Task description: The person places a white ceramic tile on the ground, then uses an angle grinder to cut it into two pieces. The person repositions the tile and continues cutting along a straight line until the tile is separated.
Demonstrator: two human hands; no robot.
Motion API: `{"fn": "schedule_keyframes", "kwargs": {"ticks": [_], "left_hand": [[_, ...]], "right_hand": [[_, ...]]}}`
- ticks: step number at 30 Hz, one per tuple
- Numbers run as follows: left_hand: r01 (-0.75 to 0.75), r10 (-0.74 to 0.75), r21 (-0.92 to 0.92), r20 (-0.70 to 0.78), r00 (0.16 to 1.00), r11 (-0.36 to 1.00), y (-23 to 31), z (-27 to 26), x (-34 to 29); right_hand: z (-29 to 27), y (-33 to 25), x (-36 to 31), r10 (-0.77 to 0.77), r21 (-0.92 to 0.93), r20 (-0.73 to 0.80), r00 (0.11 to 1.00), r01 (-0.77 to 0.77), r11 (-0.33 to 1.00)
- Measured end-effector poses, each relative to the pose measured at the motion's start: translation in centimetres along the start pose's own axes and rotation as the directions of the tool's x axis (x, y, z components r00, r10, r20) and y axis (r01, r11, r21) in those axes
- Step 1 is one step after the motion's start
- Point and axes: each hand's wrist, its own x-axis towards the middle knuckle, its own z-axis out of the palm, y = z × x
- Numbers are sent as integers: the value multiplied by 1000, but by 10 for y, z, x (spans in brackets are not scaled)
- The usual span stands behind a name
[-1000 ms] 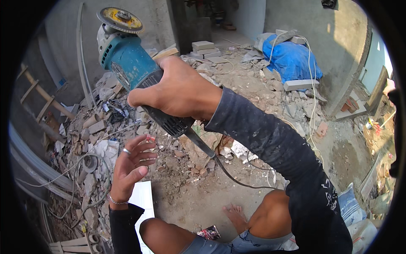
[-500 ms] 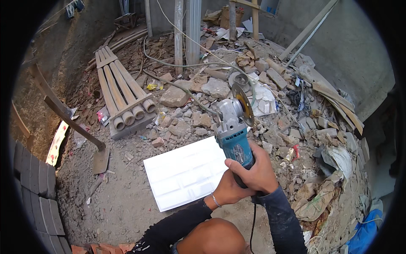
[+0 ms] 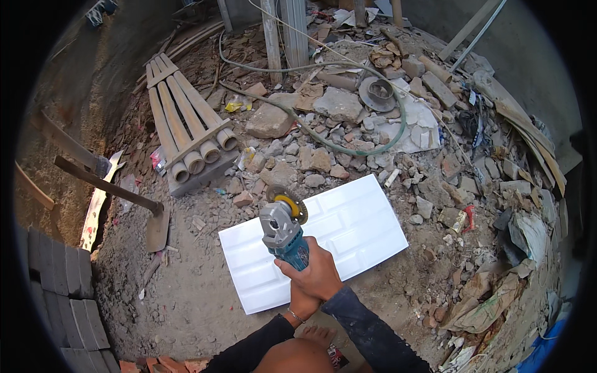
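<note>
A teal and grey angle grinder (image 3: 290, 246) is held over a white, brick-patterned tile (image 3: 365, 231) that lies on the dirt. Its head points away from me, and the cutting disc (image 3: 298, 208) with a yellow centre stands on its right side. Around the grinder's body my right hand (image 3: 321, 271) is wrapped, closed. Lower down, my left hand (image 3: 303, 303), a bracelet at its wrist, closes on the rear of the tool; its fingers are partly hidden under the right hand. Whether the disc touches the tile I cannot tell.
Broken concrete (image 3: 337, 104) and rubble spread beyond the tile, crossed by a green hose (image 3: 348, 151). A frame of tubes (image 3: 186, 127) lies at the far left. Nearer stand a hoe (image 3: 159, 230) and stacked grey bricks (image 3: 59, 264). Crumpled sacks (image 3: 491, 304) lie at right.
The grinder has come down and to the left, its head now over the tile. Both hands moved with it, still gripping. My view has shifted, showing the whole tile more fully.
</note>
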Motion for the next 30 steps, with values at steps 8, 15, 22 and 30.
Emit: {"fn": "schedule_keyframes", "kwargs": {"ticks": [8,15,22,30], "left_hand": [[49,-32,83,-203,979,995,-11,-15,-37],[13,75,264,-320,944,964,1,-32,-58],[-64,178,278,-405,897,958,-12,-43,-85],[-63,108,146,-326,939,987,-19,-28,-61]], "right_hand": [[25,0,-28,29,94,31,999,-32,995],[37,-14,-44,-41,176,-14,999,43,984],[60,-16,-57,15,130,71,997,-24,991],[43,-8,-41,184,77,-45,982,-180,981]]}}
